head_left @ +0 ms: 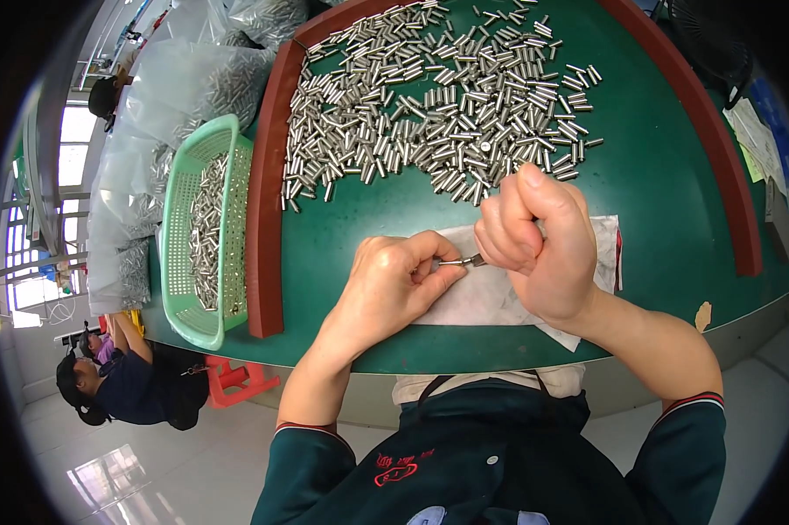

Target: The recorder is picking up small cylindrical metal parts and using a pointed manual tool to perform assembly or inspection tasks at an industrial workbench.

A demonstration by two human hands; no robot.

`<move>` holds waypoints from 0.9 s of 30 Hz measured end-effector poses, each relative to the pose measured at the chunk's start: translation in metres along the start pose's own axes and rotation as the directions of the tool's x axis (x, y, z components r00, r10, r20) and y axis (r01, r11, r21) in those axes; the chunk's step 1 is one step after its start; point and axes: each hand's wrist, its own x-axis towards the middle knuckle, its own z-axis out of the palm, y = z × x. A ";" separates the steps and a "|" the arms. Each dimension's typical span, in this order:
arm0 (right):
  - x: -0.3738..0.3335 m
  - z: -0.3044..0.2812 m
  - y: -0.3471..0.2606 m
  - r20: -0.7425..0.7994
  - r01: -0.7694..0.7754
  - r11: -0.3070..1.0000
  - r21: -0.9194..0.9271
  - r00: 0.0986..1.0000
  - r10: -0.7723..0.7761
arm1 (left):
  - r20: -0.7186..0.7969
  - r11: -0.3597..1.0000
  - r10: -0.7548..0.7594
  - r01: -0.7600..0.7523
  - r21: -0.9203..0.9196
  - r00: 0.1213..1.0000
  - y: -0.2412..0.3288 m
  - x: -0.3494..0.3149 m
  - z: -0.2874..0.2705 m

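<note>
My left hand (pixel 401 278) pinches a small shiny metal pin (pixel 450 262) between thumb and fingertips. My right hand (pixel 548 249) is curled into a fist around a small tool; only its dark metal tip (pixel 477 260) shows, meeting the end of the pin. The rest of the tool is hidden in my fingers. Both hands are over a stained white cloth (pixel 451 306) on the green tabletop (pixel 666 201). Beyond them lies a wide, loose spread of short metal cylinders (pixel 464 122).
Brown-red raised strips (pixel 268 219) border the work area left and right. A green plastic basket (pixel 176 262) of metal pieces stands to the left, beside clear bags (pixel 198 92) of more pieces. A dark fan (pixel 714 44) is at the far right. Another person (pixel 136 385) and a red stool (pixel 237 381) are at left.
</note>
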 end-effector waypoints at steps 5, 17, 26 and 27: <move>-0.002 0.001 0.001 0.009 0.011 1.000 -0.023 1.000 -0.010 | -0.002 1.000 -0.007 0.007 -0.019 1.000 -0.001 0.000 0.000; -0.008 0.005 0.011 0.018 0.102 0.969 -0.225 0.995 -0.101 | 0.043 0.999 -0.026 0.027 -0.024 0.999 0.001 0.002 -0.003; 0.002 0.003 -0.004 -0.017 -0.004 1.000 0.023 1.000 0.005 | 0.019 0.998 -0.052 0.053 -0.027 0.998 0.000 -0.001 0.000; 0.003 0.002 -0.006 -0.012 0.017 0.999 0.039 1.000 -0.016 | 0.015 0.998 -0.060 0.061 -0.031 0.998 0.001 -0.002 0.001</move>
